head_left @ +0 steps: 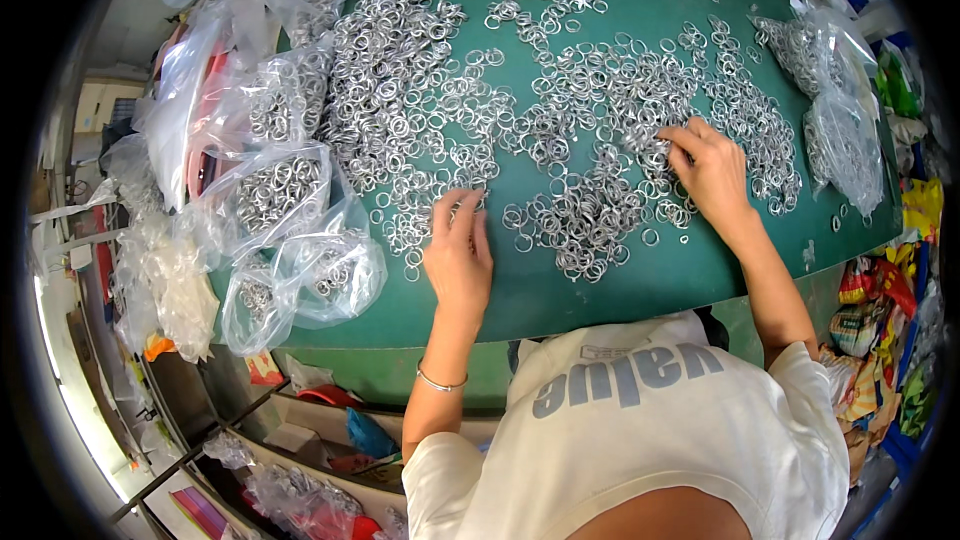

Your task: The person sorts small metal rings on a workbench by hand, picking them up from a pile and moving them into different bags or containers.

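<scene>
Many silver metal rings [590, 220] lie in loose heaps on a green table [440, 325]. My left hand [460, 260] rests at the near edge of the left heap. Its fingers are bent and slightly apart, touching rings, and nothing shows held in them. On the right, my right hand [712, 178] is over the middle heap. Thumb and fingers curl together on rings there, with their tips partly hidden among the metal. A strip of bare green tabletop runs between the two nearer heaps.
Clear plastic bags of rings [280, 190] line the table's left side. Another filled bag [845, 140] lies along the right edge. Open shelves [320, 420] with bags stand below at left. Colourful packaging [870, 310] is piled beyond the table's right side.
</scene>
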Action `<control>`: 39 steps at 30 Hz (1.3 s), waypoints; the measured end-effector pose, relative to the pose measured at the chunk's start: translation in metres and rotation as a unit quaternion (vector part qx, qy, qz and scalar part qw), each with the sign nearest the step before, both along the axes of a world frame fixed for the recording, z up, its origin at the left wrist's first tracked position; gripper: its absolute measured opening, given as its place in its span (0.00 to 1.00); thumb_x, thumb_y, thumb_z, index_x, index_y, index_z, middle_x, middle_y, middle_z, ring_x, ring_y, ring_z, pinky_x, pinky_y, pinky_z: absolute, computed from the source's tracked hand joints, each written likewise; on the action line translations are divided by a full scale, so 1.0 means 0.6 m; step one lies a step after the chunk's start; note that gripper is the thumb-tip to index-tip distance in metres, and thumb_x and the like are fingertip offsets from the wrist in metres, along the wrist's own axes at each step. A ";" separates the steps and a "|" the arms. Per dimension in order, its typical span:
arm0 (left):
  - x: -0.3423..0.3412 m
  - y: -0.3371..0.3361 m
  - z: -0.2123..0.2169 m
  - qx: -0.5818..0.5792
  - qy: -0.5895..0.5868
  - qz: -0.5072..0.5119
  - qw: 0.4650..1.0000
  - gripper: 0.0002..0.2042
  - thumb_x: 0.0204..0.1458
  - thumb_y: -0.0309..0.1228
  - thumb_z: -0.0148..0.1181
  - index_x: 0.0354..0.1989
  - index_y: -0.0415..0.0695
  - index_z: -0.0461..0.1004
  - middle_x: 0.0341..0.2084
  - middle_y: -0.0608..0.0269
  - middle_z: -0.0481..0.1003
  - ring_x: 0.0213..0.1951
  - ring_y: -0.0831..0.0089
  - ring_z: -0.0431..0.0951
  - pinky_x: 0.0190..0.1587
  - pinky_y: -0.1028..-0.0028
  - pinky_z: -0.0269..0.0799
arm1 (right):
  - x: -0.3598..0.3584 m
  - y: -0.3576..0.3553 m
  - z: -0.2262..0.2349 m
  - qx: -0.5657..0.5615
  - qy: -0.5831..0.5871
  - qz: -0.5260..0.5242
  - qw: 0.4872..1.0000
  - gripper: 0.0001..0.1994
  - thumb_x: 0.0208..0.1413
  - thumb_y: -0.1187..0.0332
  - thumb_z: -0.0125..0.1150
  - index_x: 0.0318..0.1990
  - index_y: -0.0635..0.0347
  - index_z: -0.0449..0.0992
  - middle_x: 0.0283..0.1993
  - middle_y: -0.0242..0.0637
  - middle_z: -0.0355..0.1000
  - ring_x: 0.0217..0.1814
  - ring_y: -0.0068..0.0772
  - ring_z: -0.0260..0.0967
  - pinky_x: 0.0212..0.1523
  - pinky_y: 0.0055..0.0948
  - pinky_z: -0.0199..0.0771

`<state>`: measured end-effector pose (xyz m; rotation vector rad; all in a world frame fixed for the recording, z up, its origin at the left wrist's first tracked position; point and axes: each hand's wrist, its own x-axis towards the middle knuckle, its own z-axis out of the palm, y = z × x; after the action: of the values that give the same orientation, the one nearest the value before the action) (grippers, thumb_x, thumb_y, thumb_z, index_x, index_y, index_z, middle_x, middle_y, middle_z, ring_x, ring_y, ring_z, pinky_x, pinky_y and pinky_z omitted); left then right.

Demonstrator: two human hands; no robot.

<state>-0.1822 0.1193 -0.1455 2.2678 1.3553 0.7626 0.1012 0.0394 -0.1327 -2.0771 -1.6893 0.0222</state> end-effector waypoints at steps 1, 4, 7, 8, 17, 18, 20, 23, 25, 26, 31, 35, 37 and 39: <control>0.006 -0.009 0.005 -0.009 0.002 -0.039 0.999 0.13 0.48 0.24 0.58 0.43 0.45 0.73 0.46 0.61 0.71 0.21 0.63 0.75 0.23 0.70 0.72 | 0.003 -0.003 0.002 -0.004 0.000 -0.019 1.000 0.08 0.47 0.75 0.58 0.35 0.53 0.77 0.24 0.38 0.66 0.24 0.42 0.68 0.24 0.38 0.67; 0.023 -0.052 0.014 -0.058 0.025 -0.137 0.989 0.17 0.46 0.26 0.61 0.47 0.47 0.71 0.48 0.61 0.69 0.24 0.62 0.76 0.25 0.69 0.73 | -0.028 -0.015 0.014 0.089 0.057 0.037 0.994 0.12 0.47 0.72 0.60 0.42 0.56 0.74 0.24 0.38 0.67 0.23 0.40 0.67 0.25 0.37 0.68; 0.041 -0.086 0.015 -0.127 0.068 -0.173 0.974 0.21 0.43 0.28 0.64 0.48 0.49 0.70 0.49 0.62 0.68 0.30 0.60 0.77 0.29 0.67 0.74 | -0.101 -0.049 0.027 -0.022 0.074 0.192 0.978 0.25 0.42 0.57 0.67 0.49 0.53 0.71 0.28 0.35 0.65 0.27 0.37 0.68 0.24 0.34 0.68; 0.045 -0.085 0.013 -0.131 0.069 -0.169 0.974 0.22 0.42 0.28 0.65 0.49 0.49 0.70 0.49 0.63 0.67 0.29 0.60 0.77 0.29 0.67 0.74 | -0.105 -0.052 0.013 -0.040 0.061 0.196 0.978 0.25 0.41 0.57 0.67 0.49 0.52 0.72 0.28 0.35 0.65 0.27 0.36 0.68 0.23 0.34 0.67; 0.057 0.033 -0.024 0.072 0.004 -0.080 0.994 0.15 0.42 0.22 0.61 0.41 0.42 0.72 0.31 0.60 0.73 0.23 0.67 0.74 0.24 0.72 0.69 | -0.050 0.010 -0.037 0.064 -0.026 0.124 0.990 0.14 0.43 0.61 0.65 0.39 0.53 0.76 0.24 0.33 0.67 0.24 0.37 0.69 0.19 0.33 0.65; 0.055 0.054 -0.022 0.042 -0.036 -0.057 0.997 0.12 0.44 0.22 0.60 0.40 0.41 0.73 0.29 0.60 0.73 0.20 0.67 0.72 0.22 0.72 0.67 | -0.049 0.023 -0.040 0.081 -0.032 0.109 0.990 0.13 0.44 0.62 0.65 0.38 0.53 0.76 0.24 0.34 0.68 0.23 0.37 0.69 0.19 0.33 0.66; 0.054 0.084 -0.002 -0.065 -0.108 0.000 0.992 0.10 0.48 0.23 0.58 0.40 0.38 0.74 0.29 0.61 0.74 0.20 0.72 0.70 0.22 0.73 0.64 | -0.038 0.047 -0.042 0.131 -0.011 0.070 0.989 0.12 0.44 0.63 0.64 0.38 0.54 0.76 0.25 0.36 0.71 0.24 0.38 0.70 0.20 0.33 0.67; 0.037 0.113 0.004 -0.202 -0.241 0.036 0.948 0.13 0.52 0.24 0.56 0.46 0.36 0.72 0.37 0.60 0.75 0.27 0.82 0.69 0.25 0.78 0.64 | -0.021 0.068 -0.022 0.082 0.026 -0.024 0.996 0.12 0.49 0.64 0.59 0.41 0.55 0.75 0.27 0.40 0.75 0.25 0.41 0.72 0.23 0.37 0.69; 0.032 0.111 0.001 -0.182 -0.257 0.048 0.948 0.14 0.52 0.23 0.55 0.48 0.36 0.71 0.39 0.58 0.75 0.28 0.83 0.68 0.25 0.80 0.63 | -0.008 0.072 0.000 0.022 0.030 -0.092 0.995 0.13 0.51 0.64 0.58 0.43 0.55 0.74 0.27 0.41 0.74 0.24 0.43 0.72 0.24 0.39 0.69; 0.030 0.103 0.005 -0.159 -0.248 0.051 0.954 0.15 0.52 0.22 0.55 0.49 0.37 0.70 0.40 0.57 0.74 0.29 0.83 0.68 0.25 0.81 0.62 | -0.006 0.062 0.007 0.016 0.024 -0.094 0.995 0.13 0.51 0.65 0.57 0.46 0.55 0.71 0.26 0.42 0.74 0.24 0.45 0.72 0.25 0.40 0.69; 0.028 0.025 0.022 -0.034 -0.105 -0.011 0.994 0.13 0.48 0.18 0.57 0.43 0.42 0.73 0.40 0.59 0.73 0.25 0.75 0.69 0.22 0.79 0.61 | -0.073 -0.030 0.006 0.027 0.104 0.132 0.985 0.14 0.46 0.65 0.63 0.40 0.55 0.70 0.29 0.39 0.72 0.27 0.40 0.70 0.25 0.37 0.68; 0.025 -0.055 0.002 -0.074 0.010 -0.060 0.995 0.10 0.44 0.25 0.64 0.36 0.45 0.75 0.35 0.63 0.71 0.22 0.66 0.70 0.23 0.71 0.66 | -0.115 -0.033 -0.014 0.012 0.058 0.177 0.982 0.11 0.46 0.65 0.63 0.35 0.56 0.71 0.26 0.37 0.67 0.25 0.39 0.68 0.23 0.36 0.67; 0.029 -0.072 -0.002 -0.067 0.081 -0.017 0.994 0.08 0.45 0.27 0.64 0.34 0.47 0.74 0.35 0.63 0.70 0.19 0.64 0.70 0.23 0.68 0.67 | -0.105 -0.016 -0.033 -0.001 0.048 0.212 0.976 0.09 0.48 0.66 0.61 0.35 0.57 0.71 0.23 0.37 0.64 0.25 0.40 0.67 0.22 0.36 0.66; 0.019 -0.069 -0.015 -0.050 0.076 -0.035 0.995 0.08 0.47 0.29 0.63 0.35 0.46 0.74 0.36 0.63 0.69 0.17 0.63 0.71 0.20 0.66 0.67 | -0.086 -0.010 -0.039 0.042 0.035 0.155 0.986 0.08 0.49 0.67 0.60 0.36 0.58 0.71 0.24 0.38 0.66 0.26 0.40 0.68 0.22 0.37 0.67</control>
<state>-0.1711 0.0780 -0.1544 2.3194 1.3397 0.4968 0.0496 0.0337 -0.1563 -1.7154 -1.9175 0.1180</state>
